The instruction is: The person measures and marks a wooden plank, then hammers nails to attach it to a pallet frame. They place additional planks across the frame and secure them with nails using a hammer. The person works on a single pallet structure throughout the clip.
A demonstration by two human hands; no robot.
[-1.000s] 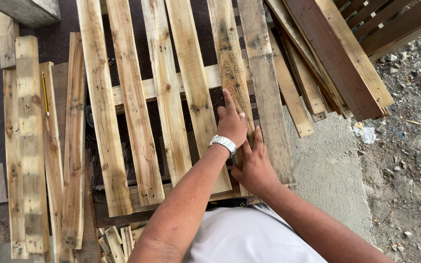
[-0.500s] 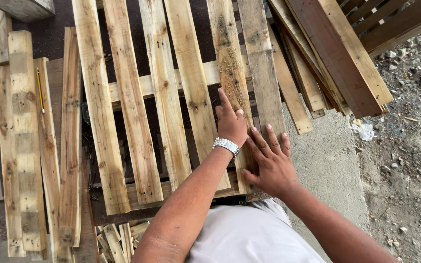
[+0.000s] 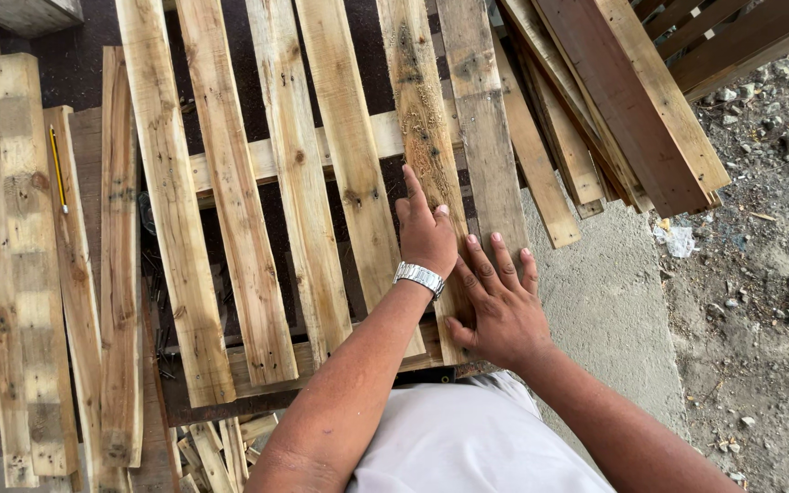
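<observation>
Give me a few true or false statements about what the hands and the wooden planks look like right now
1. Both hands rest on the wooden planks. True: the left hand and the right hand lie on neighbouring planks.
2. The left wrist bears a silver watch. True.
3. The right hand grips a hammer. False: it lies flat, fingers spread, holding nothing.
4. A yellow pencil lies on a plank at the left. True.
5. The ground at the right is covered in grass. False: it is bare dirt with stones.
</observation>
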